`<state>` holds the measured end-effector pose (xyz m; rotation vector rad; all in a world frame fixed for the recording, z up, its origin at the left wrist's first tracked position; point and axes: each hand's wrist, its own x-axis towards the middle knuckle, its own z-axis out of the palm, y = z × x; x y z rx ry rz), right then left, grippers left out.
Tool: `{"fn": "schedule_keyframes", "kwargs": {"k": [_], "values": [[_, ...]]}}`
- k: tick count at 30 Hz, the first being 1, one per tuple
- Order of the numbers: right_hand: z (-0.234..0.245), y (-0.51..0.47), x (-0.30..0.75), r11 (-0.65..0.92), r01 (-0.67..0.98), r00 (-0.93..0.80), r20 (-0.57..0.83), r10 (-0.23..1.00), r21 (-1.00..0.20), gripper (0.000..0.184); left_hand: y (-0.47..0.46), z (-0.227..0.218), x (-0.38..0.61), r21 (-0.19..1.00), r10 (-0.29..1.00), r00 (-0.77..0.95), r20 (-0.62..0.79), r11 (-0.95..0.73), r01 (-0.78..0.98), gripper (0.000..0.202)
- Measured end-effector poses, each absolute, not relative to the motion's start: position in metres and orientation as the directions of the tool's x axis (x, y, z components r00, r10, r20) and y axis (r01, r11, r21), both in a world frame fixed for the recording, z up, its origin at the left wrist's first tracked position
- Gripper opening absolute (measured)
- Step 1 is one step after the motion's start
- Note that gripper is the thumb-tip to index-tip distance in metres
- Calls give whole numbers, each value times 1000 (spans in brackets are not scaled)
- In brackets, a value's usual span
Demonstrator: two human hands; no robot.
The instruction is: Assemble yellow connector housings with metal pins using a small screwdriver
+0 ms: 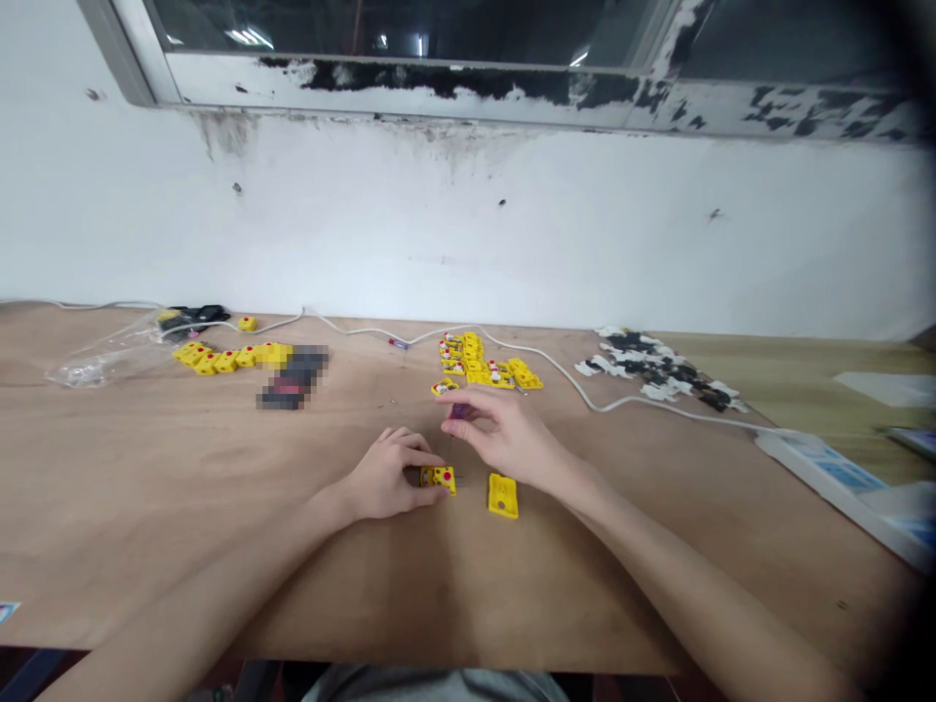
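Observation:
My left hand (391,473) grips a small yellow plastic housing (440,478) with a red spot, holding it down on the wooden table. Thin metal prongs stick out of its right side. Above it, my right hand (504,429) is closed around the purple handle of a screwdriver (458,411). The thin shaft points down at the housing; whether the tip touches a screw is too small to tell. Just right of the housing lies a loose yellow cover (503,495), hollow side up.
Behind my hands sit several opened yellow housings (475,361). At left runs a row of yellow pieces (226,359) beside a blurred dark object (292,378) and a plastic bag (102,361). Black-and-white parts (650,366), a white cable (570,375) and a power strip (826,478) are at right.

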<state>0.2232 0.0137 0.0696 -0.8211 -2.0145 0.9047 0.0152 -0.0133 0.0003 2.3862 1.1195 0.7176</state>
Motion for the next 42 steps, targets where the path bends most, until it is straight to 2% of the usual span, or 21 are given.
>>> {"fn": "schedule_keyframes", "kwargs": {"k": [3, 6, 9, 12, 15, 20, 24, 27, 30, 32, 36, 42], "values": [[69, 12, 222, 485, 153, -562, 328, 759, -861, 29, -13, 0, 15, 552, 789, 546, 282, -599, 581, 30], [69, 11, 220, 472, 250, -413, 348, 842, -845, 21, -13, 0, 15, 553, 790, 547, 276, -596, 582, 31], [68, 11, 221, 502, 250, -436, 366, 822, -828, 20, -14, 2, 16, 552, 790, 549, 272, -595, 583, 31], [61, 13, 225, 416, 167, -481, 294, 826, -894, 26, -14, 3, 15, 552, 793, 549, 265, -591, 588, 31], [48, 14, 228, 357, 193, -442, 244, 863, -914, 34, -13, 3, 15, 547, 792, 552, 260, -592, 592, 31], [48, 17, 227, 433, 110, -276, 391, 878, -894, 19, -16, 2, 17, 539, 795, 552, 252, -589, 602, 31], [62, 26, 214, 499, 53, -145, 487, 861, -865, 19, -15, 6, 14, 548, 771, 567, 290, -620, 562, 36], [59, 40, 205, 513, 58, -77, 509, 857, -856, 22, -1, 9, -4, 527, 791, 476, 384, -612, 590, 25], [44, 52, 206, 464, 55, -34, 463, 886, -884, 28, 22, 8, -31, 434, 861, 226, 456, -437, 788, 21], [33, 57, 212, 394, 15, -53, 393, 918, -919, 31, 36, 4, -46, 391, 898, 144, 415, -319, 863, 22], [19, 55, 228, 296, -83, -43, 300, 953, -951, 34, 51, -6, -52, 380, 931, 96, 352, -236, 895, 21], [17, 38, 245, 158, -189, -51, 170, 984, -969, 40, 52, -10, -35, 402, 930, 60, 362, -214, 890, 19]]}}
